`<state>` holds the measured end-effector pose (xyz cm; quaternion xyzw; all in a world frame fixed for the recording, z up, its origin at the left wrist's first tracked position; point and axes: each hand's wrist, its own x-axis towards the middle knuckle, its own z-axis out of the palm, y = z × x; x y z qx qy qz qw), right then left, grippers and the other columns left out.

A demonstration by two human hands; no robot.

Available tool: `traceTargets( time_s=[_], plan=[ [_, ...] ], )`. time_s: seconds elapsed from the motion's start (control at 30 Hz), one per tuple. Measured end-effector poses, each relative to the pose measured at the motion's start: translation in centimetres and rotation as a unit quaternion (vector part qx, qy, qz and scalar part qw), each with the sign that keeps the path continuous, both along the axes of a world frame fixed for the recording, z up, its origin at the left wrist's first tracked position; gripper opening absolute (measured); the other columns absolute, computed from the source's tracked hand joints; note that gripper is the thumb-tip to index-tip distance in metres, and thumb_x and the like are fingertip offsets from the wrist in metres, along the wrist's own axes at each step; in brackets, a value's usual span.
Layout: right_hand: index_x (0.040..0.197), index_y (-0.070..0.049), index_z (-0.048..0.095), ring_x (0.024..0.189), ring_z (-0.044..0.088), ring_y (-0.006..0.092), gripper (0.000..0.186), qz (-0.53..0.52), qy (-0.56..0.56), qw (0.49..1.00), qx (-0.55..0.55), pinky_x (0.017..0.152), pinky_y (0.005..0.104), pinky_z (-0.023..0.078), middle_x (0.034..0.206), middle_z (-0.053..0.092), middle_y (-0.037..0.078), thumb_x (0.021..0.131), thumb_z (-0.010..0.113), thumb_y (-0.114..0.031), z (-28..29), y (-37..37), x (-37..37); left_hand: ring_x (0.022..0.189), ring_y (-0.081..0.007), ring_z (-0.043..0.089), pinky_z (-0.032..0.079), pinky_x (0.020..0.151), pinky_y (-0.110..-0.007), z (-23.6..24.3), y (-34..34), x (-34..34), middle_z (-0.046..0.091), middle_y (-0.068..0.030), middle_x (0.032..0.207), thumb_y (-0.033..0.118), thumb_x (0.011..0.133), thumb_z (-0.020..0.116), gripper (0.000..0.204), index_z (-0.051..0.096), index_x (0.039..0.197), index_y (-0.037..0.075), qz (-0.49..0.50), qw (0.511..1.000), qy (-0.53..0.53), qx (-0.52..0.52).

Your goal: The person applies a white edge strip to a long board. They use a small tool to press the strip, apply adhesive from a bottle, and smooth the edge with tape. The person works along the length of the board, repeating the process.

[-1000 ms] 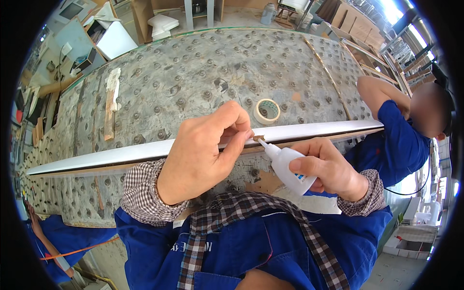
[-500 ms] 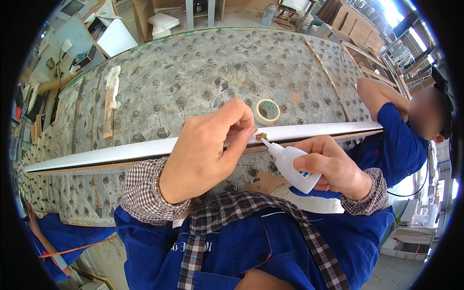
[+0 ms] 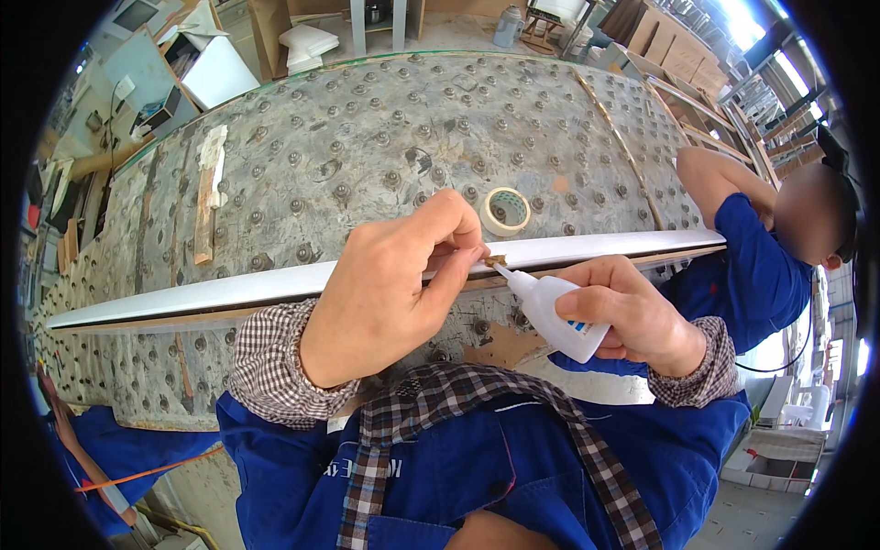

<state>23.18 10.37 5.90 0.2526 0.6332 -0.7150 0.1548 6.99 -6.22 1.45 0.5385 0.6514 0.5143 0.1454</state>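
In my right hand (image 3: pixel 628 312) is a white squeeze bottle (image 3: pixel 561 316) with a narrow nozzle, tilted so that its tip points up and left. That tip meets a small brown piece (image 3: pixel 496 261) at the white strip. My left hand (image 3: pixel 390 289) has thumb and forefinger pinched together right beside the brown piece; whether they hold its edge is hidden by the fingers. Long and narrow, the white strip (image 3: pixel 220 284) runs across the table under both hands, with a brown edge along its near side.
A roll of tape (image 3: pixel 506 211) lies just beyond the strip. Farther left is a wooden stick (image 3: pixel 209 206) with whitish material on it. Rows of round studs cover the table (image 3: pixel 367 128). One person in blue (image 3: pixel 752 257) stands at the right, another (image 3: pixel 101 449) at the lower left.
The bottle has tilted slightly, its base rising a little. The brown piece looks lower and flatter at the nozzle tip. My left hand has hardly moved.
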Motion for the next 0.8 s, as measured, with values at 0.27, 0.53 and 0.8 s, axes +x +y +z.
traceTargets(
  time_s=[0.27,0.53,0.8],
  plan=[
    [0.094,0.008,0.063,0.037,0.039,0.0037,0.028,0.001,0.005,1.0,0.002,0.033,0.0193,0.025,0.059,0.057,0.004,0.087,0.055,-0.018,0.02,-0.01,0.01,0.086,-0.0202,0.068,0.056,0.073,-0.029,0.15,-0.06,0.01,0.066,-0.0129,0.079,-0.004,0.087,0.056,0.008,0.049,0.084,-0.002,-0.001,1.0,-0.002,-0.006],
    [0.095,0.008,0.063,0.038,0.039,0.003,0.028,0.01,0.017,1.0,0.009,0.034,0.0186,0.026,0.058,0.057,0.003,0.087,0.055,-0.018,-0.29,0.02,0.06,0.086,-0.0199,0.068,0.056,0.073,-0.029,0.01,-0.02,-0.02,0.065,-0.0117,0.079,-0.004,0.087,0.055,0.008,0.049,0.082,-0.002,-0.005,1.0,0.0,0.007],
    [0.096,0.007,0.063,0.038,0.039,0.0026,0.028,0.01,0.02,1.0,0.015,0.034,0.0182,0.025,0.06,0.057,0.003,0.088,0.054,-0.018,-0.09,-0.13,0.09,0.087,-0.0203,0.068,0.056,0.073,-0.029,-0.09,0.02,-0.13,0.065,-0.012,0.079,-0.005,0.087,0.055,0.008,0.048,0.083,-0.001,-0.012,1.0,-0.004,0.007]
  ],
)
